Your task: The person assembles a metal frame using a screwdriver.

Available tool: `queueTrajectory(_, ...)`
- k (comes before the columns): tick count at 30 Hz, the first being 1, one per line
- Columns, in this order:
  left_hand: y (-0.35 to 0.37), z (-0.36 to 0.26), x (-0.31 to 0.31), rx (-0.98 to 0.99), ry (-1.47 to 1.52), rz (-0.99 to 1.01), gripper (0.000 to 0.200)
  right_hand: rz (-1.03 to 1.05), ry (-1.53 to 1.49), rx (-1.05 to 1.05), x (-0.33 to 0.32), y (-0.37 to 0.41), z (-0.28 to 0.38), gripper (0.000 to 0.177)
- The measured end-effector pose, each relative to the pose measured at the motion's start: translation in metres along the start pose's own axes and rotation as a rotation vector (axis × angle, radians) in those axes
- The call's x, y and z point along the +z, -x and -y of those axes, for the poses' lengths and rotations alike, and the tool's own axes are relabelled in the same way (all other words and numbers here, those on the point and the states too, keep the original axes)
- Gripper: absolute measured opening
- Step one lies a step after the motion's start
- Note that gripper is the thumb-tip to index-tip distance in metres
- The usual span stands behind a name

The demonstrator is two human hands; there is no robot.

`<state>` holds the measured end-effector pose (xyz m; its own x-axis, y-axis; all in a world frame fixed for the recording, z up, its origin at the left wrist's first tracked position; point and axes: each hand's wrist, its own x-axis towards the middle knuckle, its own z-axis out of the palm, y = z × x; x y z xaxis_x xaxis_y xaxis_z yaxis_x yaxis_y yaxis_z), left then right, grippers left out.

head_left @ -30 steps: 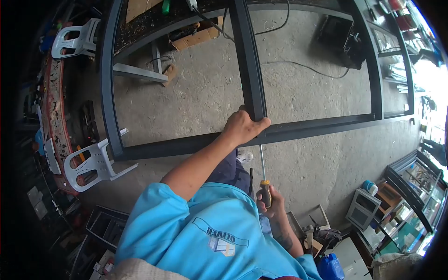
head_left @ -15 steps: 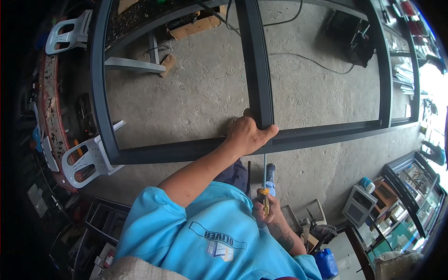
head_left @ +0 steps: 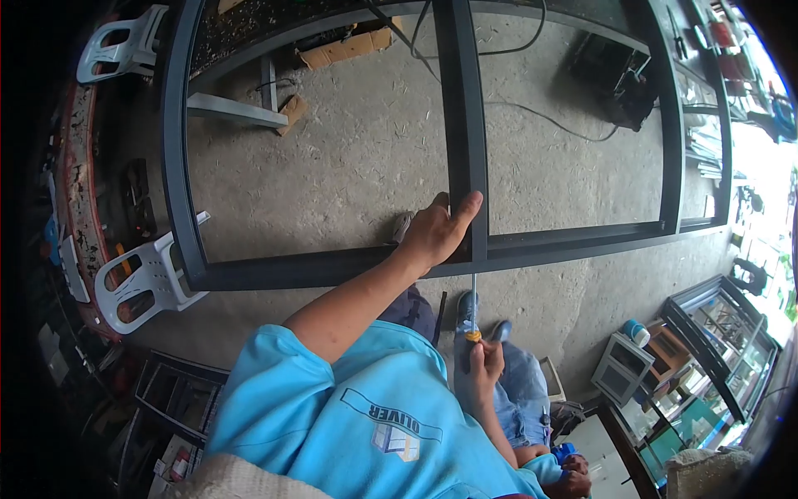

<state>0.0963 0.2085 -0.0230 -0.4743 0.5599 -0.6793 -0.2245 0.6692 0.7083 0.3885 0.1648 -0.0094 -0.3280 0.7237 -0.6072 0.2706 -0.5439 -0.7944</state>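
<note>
A large dark grey metal frame (head_left: 582, 243) lies across the view, with a crossbar (head_left: 462, 108) joining its near rail. My left hand (head_left: 434, 234) wraps around the crossbar close to that joint, its thumb lying on top. Below the near rail, my right hand (head_left: 487, 359) is closed around the yellow handle of a screwdriver (head_left: 475, 312). The screwdriver's long shaft points up to the underside of the rail at the joint; its tip is hidden there.
Another person's jeans (head_left: 522, 399) and shoes show beside my right arm, with a hand (head_left: 573, 482) lower down. White plastic chairs (head_left: 143, 279) stand at the left. Cables (head_left: 549, 116) and a cardboard box (head_left: 349, 50) lie beyond the frame. Glazed frames (head_left: 723, 349) lean at the right.
My left hand has shifted slightly up the crossbar. My right hand has turned on the screwdriver handle, hiding more of it. More of the other person's jeans now shows.
</note>
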Motion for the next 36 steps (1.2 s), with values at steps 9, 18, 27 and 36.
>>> queueTrajectory(9,0.001,0.001,-0.001,0.06,0.073,0.108,0.088,0.429,-0.862,0.738,-0.014,-0.005,0.005,0.037)
queueTrajectory(18,-0.007,0.014,0.013,0.215,-0.031,0.043,0.071,-0.093,0.424,-0.315,-0.004,0.009,-0.003,0.028)
queueTrajectory(27,-0.022,0.029,0.025,0.241,-0.281,-0.1,0.057,0.368,-0.474,0.382,-0.024,-0.014,0.01,0.028)
queueTrajectory(36,-0.027,0.032,0.031,0.053,0.149,0.203,0.044,0.017,0.249,-0.272,-0.009,0.005,0.018,0.014)
